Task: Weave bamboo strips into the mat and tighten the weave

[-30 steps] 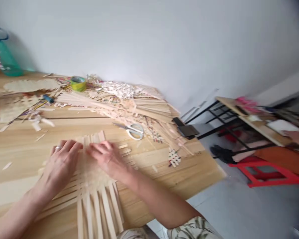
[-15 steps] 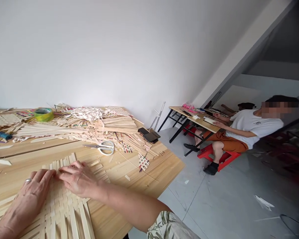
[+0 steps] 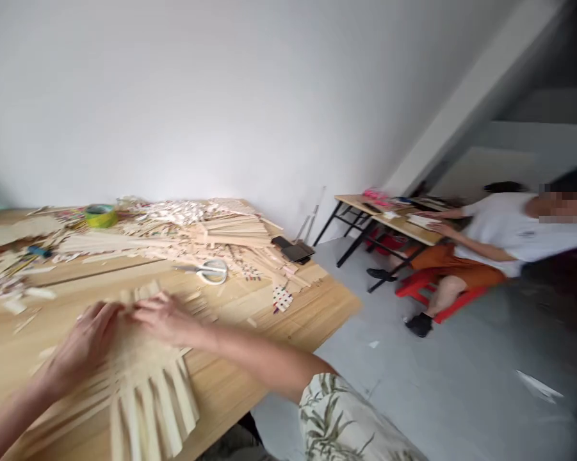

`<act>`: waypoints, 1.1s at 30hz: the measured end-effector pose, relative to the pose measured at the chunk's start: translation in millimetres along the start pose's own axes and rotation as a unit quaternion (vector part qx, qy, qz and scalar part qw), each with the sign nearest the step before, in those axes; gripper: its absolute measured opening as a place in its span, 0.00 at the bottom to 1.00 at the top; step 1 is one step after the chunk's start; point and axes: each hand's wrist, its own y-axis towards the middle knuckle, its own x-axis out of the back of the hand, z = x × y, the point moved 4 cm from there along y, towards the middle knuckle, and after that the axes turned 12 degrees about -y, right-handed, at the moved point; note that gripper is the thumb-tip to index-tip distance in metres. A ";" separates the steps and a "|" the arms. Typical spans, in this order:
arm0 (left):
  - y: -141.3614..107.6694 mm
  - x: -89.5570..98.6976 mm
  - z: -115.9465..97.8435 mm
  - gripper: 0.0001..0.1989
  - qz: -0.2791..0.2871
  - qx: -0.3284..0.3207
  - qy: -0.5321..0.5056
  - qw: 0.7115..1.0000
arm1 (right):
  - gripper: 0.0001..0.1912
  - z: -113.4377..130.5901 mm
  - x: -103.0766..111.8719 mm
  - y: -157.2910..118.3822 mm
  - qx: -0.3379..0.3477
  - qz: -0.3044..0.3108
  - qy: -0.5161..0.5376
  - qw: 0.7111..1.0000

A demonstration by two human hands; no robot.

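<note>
A half-woven mat of pale flat wood strips [image 3: 141,352] lies on the wooden table in front of me, its long loose ends fanning out at the near side and to the left. At its far part my left hand [image 3: 86,342] grips the weave from the left, fingers bent and pressed together. My right hand [image 3: 166,318] comes in from the right, its fingertips closed on the same part, close to the left fingertips. Motion blur and the fingers hide the exact strip held. White-handled scissors [image 3: 212,271] lie beyond the right hand.
Heaped strips [image 3: 235,230] and scraps cover the table's back, with a green-yellow tape roll [image 3: 100,216] and a blue object [image 3: 39,251]. A dark phone-like device [image 3: 298,251] and a checked woven piece [image 3: 282,298] lie near the right edge. A person [image 3: 499,224] sits on a red stool [image 3: 415,285] at another table.
The view has swung a little, so the table and everything on it sit further right and slightly higher. Both hands stay on the mat's far part; the picture is more blurred.
</note>
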 end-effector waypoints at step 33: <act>-85.2 17.4 -21.8 0.11 0.154 0.228 0.040 0.961 | 0.22 23.6 57.1 -57.9 0.118 0.111 0.140 0.977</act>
